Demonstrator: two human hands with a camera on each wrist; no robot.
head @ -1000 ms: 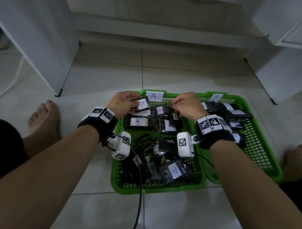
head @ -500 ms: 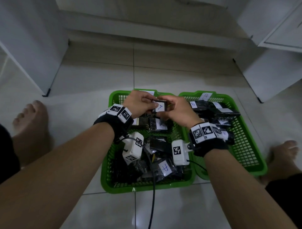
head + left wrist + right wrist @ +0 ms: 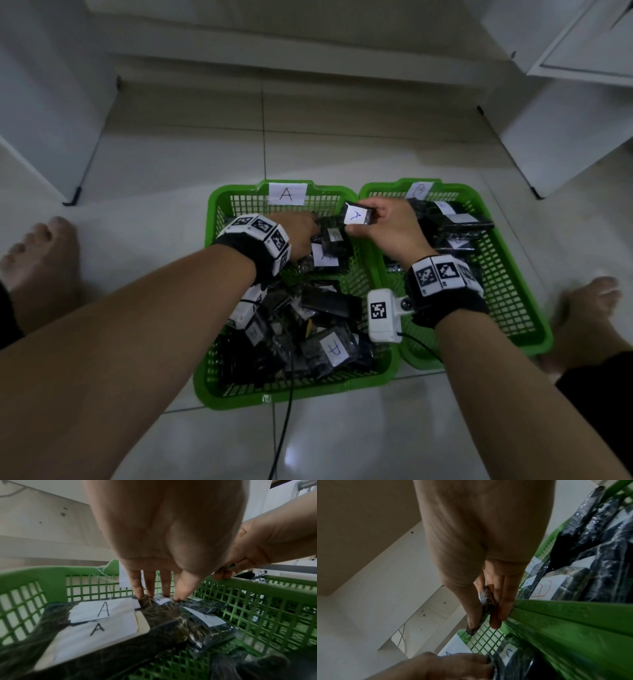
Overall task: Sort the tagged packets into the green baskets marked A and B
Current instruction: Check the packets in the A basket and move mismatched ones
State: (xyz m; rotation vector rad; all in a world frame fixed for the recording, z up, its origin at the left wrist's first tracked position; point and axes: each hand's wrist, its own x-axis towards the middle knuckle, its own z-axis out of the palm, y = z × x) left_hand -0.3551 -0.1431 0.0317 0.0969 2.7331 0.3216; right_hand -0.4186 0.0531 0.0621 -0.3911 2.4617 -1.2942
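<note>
Two green baskets stand side by side on the floor: basket A on the left and basket B on the right. My right hand pinches a dark packet with a white A tag over the rims where the baskets meet. In the right wrist view, thumb and fingers clamp that packet edge-on. My left hand reaches into the far end of basket A. Its straight fingers press on the A-tagged packets lying there.
Several more dark packets are piled at the near end of basket A. Packets tagged B fill the far part of basket B. My bare feet flank the baskets. White cabinets stand left and right, and a cable trails over the near rim.
My left hand let go of the A-tagged packet and dropped onto the packets in basket A. The right hand kept the packet and carried it right, toward the shared rims.
</note>
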